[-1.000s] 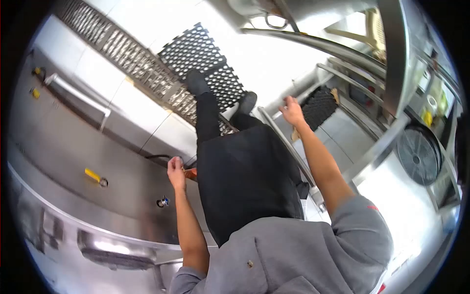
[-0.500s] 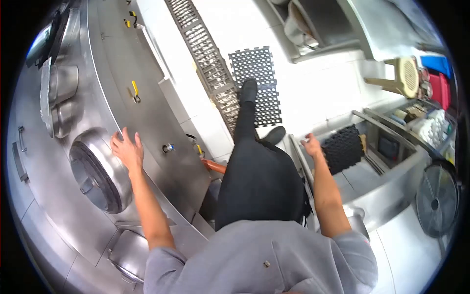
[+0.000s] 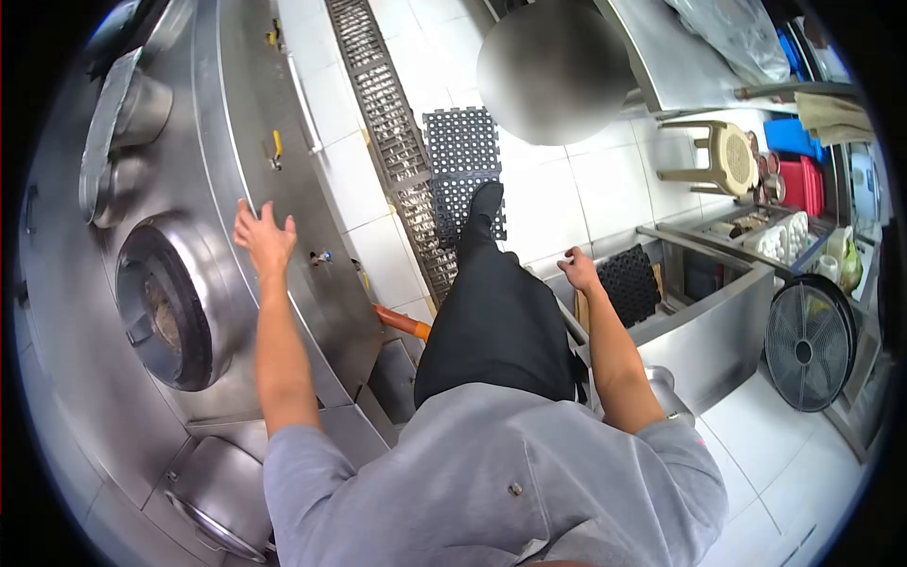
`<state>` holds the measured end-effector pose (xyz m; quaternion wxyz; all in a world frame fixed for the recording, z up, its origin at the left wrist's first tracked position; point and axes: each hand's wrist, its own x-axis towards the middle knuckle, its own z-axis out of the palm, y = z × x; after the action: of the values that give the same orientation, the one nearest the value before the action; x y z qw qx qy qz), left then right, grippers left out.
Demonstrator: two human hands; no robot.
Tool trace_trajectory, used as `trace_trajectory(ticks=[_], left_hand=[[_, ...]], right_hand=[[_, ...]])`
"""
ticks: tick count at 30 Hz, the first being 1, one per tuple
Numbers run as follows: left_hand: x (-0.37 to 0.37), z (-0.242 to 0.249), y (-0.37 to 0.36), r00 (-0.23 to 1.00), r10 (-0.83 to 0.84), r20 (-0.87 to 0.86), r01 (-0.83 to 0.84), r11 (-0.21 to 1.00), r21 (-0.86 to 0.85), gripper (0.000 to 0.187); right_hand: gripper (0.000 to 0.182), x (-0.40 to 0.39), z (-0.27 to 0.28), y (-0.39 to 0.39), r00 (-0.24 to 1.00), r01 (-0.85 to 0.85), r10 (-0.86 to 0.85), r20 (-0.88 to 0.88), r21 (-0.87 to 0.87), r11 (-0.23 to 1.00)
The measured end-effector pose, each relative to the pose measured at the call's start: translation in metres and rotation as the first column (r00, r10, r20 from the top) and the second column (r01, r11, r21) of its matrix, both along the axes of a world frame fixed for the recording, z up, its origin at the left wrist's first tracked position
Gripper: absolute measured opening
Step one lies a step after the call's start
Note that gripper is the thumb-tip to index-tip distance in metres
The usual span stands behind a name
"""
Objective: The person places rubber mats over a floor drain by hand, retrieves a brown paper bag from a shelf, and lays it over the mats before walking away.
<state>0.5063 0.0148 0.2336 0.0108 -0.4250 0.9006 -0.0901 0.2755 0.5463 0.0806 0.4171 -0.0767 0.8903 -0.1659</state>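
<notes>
My left hand [image 3: 265, 240] is stretched out over the front edge of the steel cooking counter [image 3: 220, 180], fingers spread and nothing in them. Left of it sits a round wok burner [image 3: 219, 302] with a dark ring around its opening. My right hand [image 3: 579, 271] hangs over the near corner of a low steel frame [image 3: 723, 300], its fingers loosely bent and apart, holding nothing. Just beyond that hand, a black perforated mat [image 3: 624, 288] stands inside the frame.
Along the white tiled floor runs a drain grate [image 3: 383, 104] beside a rubber mat [image 3: 463, 142], where one foot rests. A beige stool [image 3: 729, 159] and a fan [image 3: 810, 345] stand to the right. Metal pots [image 3: 144, 111] and a lidded steel container [image 3: 222, 491] are at the left.
The body has stepped forward onto the mat and the view has shifted. My left hand has moved farther from the burner, along the counter edge. A grey blurred disc now covers the upper middle.
</notes>
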Motion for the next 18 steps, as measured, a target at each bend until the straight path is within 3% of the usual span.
trace_trajectory(ticks=[8, 13, 18], left_hand=[[0.000, 0.000, -0.001, 1.000, -0.005, -0.002, 0.005, 1.000, -0.013, 0.047], [-0.003, 0.002, -0.004, 1.000, 0.031, 0.005, -0.031, 0.999, 0.019, 0.045], [-0.001, 0.001, -0.006, 1.000, -0.001, -0.013, 0.001, 1.000, 0.021, 0.043]], right_hand=[[0.042, -0.010, 0.014, -0.013, 0.999, -0.025, 0.024, -0.038, -0.016, 1.000], [0.041, -0.001, -0.008, -0.008, 0.998, -0.051, 0.051, -0.036, 0.022, 0.998], [0.041, 0.005, -0.011, -0.011, 0.999, 0.037, -0.037, -0.028, -0.015, 0.999]])
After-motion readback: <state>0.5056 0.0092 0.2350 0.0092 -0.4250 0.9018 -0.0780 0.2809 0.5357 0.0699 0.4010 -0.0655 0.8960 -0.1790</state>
